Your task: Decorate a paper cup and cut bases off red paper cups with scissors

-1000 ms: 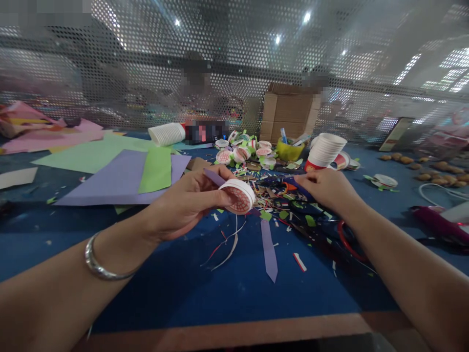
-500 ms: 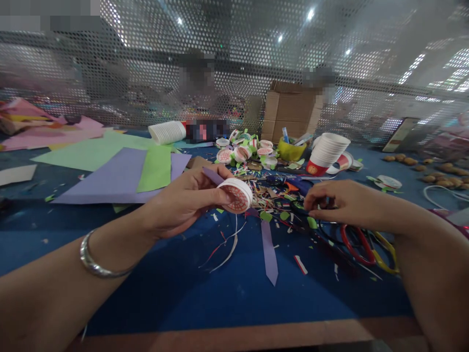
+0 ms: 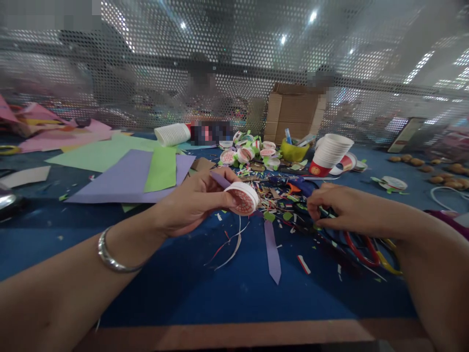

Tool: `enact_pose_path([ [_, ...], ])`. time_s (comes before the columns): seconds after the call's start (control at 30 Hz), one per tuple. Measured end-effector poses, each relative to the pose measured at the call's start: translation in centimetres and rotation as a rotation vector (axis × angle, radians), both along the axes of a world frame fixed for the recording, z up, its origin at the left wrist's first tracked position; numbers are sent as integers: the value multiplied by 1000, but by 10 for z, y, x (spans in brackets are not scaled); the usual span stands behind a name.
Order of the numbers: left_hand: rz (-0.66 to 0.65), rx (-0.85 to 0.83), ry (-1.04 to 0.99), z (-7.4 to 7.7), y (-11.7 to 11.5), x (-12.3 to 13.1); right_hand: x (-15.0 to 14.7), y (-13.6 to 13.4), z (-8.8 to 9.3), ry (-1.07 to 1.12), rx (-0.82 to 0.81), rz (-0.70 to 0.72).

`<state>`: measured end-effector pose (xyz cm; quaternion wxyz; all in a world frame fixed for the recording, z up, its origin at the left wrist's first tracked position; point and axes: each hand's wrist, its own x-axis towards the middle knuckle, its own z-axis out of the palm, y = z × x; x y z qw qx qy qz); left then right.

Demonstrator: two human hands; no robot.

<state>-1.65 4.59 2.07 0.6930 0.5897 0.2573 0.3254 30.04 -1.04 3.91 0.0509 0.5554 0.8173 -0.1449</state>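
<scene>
My left hand (image 3: pixel 200 203) pinches a cut-off paper cup base (image 3: pixel 245 199), a short white ring with a red net pattern on its round face. A purple paper strip (image 3: pixel 220 180) sticks up between the same fingers. Over the paper scraps at the right, my right hand (image 3: pixel 335 205) is curled, thumb and fingers bent downward. What lies in its fingertips, if anything, is hidden. Scissors with red handles (image 3: pixel 361 249) and yellow handles (image 3: pixel 389 261) lie beside it. A blue glue gun (image 3: pixel 298 185) with an orange trigger rests just beyond. A pointed purple strip (image 3: pixel 271 252) lies between my hands.
Purple sheets (image 3: pixel 110 181), a green piece (image 3: pixel 161 168) and pink paper lie left. Finished-looking cup pieces (image 3: pixel 249 151) are piled at the back, near a yellow bowl (image 3: pixel 293 150), stacked paper cups (image 3: pixel 331 154) and a cardboard box (image 3: pixel 293 115). A perforated metal screen stands behind.
The view has shifted slightly left, so things appear a little further right. My left hand keeps hold of the cup base and purple strip. My right hand stays low over the scraps, fingers curled.
</scene>
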Motion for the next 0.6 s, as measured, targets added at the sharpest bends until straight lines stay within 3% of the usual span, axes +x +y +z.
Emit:
enact_pose_path([
  [0.13,-1,-34,-27,0,0,1,-6,1,4,162,37,-80],
  [0.3,-15,-83,-30,-1,-3,3,-31,-6,9,601,159,-119],
  [0.43,-35,-46,-1,0,-6,5,-53,-13,6,874,45,-119],
  [0.6,-72,32,73,3,-10,7,-65,-15,2,989,-85,-102],
])
